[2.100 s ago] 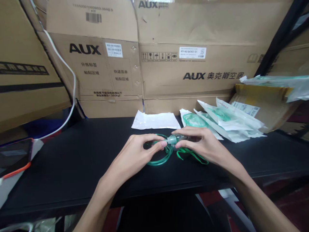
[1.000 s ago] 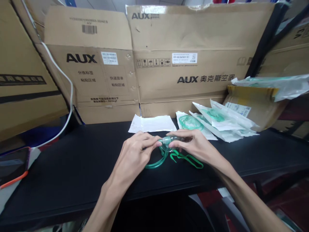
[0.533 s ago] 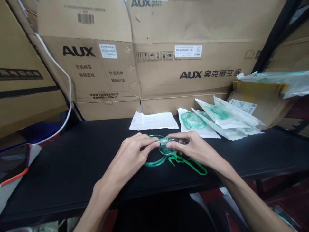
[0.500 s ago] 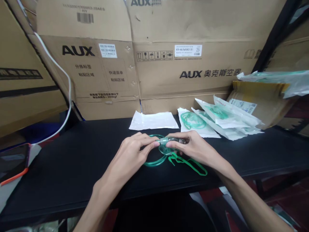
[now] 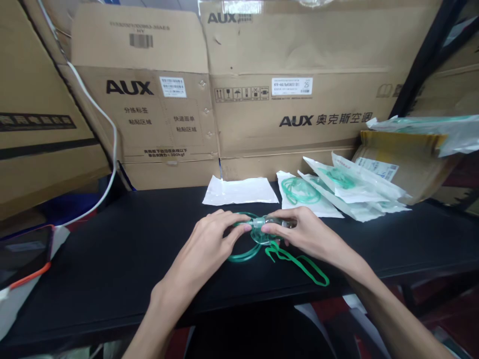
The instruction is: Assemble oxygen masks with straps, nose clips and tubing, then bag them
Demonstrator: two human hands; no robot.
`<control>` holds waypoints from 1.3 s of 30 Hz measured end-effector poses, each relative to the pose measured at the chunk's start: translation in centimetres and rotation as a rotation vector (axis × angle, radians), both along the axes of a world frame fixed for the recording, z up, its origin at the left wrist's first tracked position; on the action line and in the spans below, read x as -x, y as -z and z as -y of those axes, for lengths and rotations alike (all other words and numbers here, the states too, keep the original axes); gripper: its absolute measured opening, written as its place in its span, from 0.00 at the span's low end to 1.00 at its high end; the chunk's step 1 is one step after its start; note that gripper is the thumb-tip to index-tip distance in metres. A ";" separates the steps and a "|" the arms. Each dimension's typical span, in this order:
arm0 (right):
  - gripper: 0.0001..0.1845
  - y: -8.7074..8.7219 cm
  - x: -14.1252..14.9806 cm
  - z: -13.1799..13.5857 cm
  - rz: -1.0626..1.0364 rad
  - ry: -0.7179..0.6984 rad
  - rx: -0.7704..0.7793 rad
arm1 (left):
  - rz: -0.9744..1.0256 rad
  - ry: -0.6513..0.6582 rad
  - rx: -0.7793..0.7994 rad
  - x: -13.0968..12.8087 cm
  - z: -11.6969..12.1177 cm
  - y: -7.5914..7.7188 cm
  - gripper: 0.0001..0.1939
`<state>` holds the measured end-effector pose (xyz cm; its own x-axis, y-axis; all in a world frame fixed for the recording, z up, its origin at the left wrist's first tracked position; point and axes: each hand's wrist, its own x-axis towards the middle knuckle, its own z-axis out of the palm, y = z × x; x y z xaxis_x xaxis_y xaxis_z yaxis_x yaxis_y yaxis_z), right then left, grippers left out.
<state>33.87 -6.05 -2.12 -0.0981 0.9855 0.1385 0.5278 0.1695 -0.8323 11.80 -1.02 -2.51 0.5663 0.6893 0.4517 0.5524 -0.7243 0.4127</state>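
Observation:
A clear green oxygen mask point(image 5: 261, 236) is held low over the black table. My right hand point(image 5: 309, 233) is closed around it from the right, thumb on top, hiding much of the mask. At its left end is a pale green connector point(image 5: 258, 223). Thumb and fingers of my left hand point(image 5: 211, 239) are pinched where the green tubing point(image 5: 243, 258) meets this connector. The rest of the tubing lies coiled on the table beneath my hands. From under my right hand a bright green strap point(image 5: 312, 271) hangs loosely to the right.
A flat white packet point(image 5: 240, 191) lies behind my hands. Several clear-fronted packets point(image 5: 352, 189) with green tubing are piled at the right, against a cardboard box point(image 5: 407, 164). A phone with an orange edge point(image 5: 28, 254) and a white cable point(image 5: 108, 119) are at left.
The view has tilted slightly, so everything sits a little lower in it. Both hands keep their hold on the tubing and mask, with only slight finger movement.

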 end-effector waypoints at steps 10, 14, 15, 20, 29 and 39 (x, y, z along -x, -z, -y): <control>0.16 -0.4 -0.4 -0.1 -0.052 -0.091 -0.010 | 0.097 0.052 -0.079 -0.6 0.2 0.2 0.04; 0.18 -0.5 -0.3 0.1 -0.059 -0.089 -0.024 | 0.134 0.034 -0.100 -0.8 0.3 0.4 0.05; 0.18 -0.5 -0.3 0.2 -0.054 -0.078 -0.028 | 0.142 0.030 -0.096 -0.9 0.4 0.4 0.05; 0.17 -0.4 -0.4 0.2 -0.046 -0.041 -0.031 | 0.178 0.019 -0.075 -1.4 0.5 0.8 0.06; 0.15 -0.5 -0.1 0.2 0.042 0.010 -0.142 | 0.230 0.016 -0.014 -1.6 0.6 0.5 0.06; 0.11 -0.4 -0.1 0.2 0.079 0.015 -0.207 | 0.216 0.022 0.033 -1.5 0.6 0.5 0.08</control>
<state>33.97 -6.27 -1.68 -0.1024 0.9381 0.3308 0.5940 0.3244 -0.7362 13.30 -1.65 -3.02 0.4737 0.6942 0.5419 0.4327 -0.7194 0.5433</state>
